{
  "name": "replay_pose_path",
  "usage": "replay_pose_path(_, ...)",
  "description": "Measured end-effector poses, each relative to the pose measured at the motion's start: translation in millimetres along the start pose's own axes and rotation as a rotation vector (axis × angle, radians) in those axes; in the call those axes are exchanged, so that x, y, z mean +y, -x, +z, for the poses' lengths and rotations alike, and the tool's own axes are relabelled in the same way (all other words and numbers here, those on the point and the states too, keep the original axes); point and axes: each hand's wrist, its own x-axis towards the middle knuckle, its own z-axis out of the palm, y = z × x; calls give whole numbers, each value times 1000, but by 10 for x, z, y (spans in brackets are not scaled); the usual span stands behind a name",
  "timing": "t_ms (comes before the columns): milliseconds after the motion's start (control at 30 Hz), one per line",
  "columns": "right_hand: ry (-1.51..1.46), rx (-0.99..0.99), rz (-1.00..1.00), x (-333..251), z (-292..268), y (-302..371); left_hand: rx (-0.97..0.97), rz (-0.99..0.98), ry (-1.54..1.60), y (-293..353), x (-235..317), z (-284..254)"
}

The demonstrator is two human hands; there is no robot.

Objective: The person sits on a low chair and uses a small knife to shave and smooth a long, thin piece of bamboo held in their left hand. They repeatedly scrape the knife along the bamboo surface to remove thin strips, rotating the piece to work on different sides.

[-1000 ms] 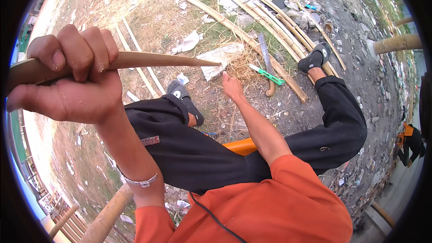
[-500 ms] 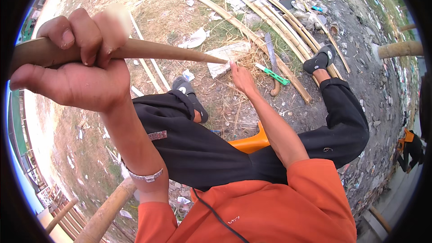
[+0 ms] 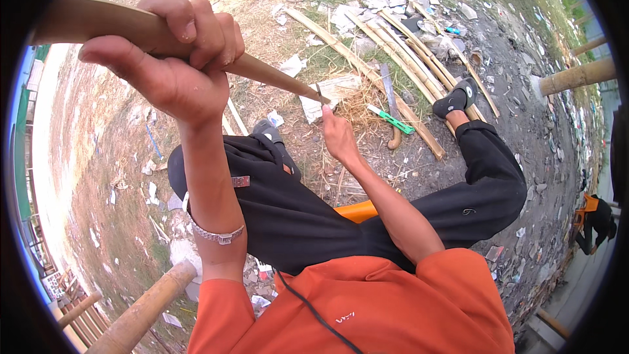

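Note:
My left hand (image 3: 177, 59), raised at the upper left, is closed around a long tan bamboo strip (image 3: 272, 77). The strip slants down to the right, thinning toward its far end. There my right hand (image 3: 341, 136) is closed with its thumb at the tip. A thin dark sliver crosses the strip by that thumb; whether it is a blade is unclear, and the right palm is hidden. Under the tip lies a pale, rough wood block (image 3: 347, 86). Right of it are a green cutter (image 3: 392, 120) and a long grey blade (image 3: 388, 88) with a curved wooden handle.
Long bamboo strips (image 3: 413, 59) lie on the ground beyond my right foot. Straw and scraps litter the dirt. An orange seat (image 3: 357, 211) shows between my legs. Bamboo poles (image 3: 147, 305) stand at left and right. Another person (image 3: 596, 226) sits at the far right.
My left hand has moved right and slightly up, sliding nearer the strip's far end. My right hand has shifted slightly left and down. The dark sliver now shows at the strip's tip.

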Motion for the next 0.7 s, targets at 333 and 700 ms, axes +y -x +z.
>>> replay_pose_path(333, 57, 36, -60, -68, -29, 33, 36, -6, -24, -16, -19, 9)
replay_pose_path(700, 103, 63, -65, -169, -9, 61, 102, -17, -105, -17, 34, 34)
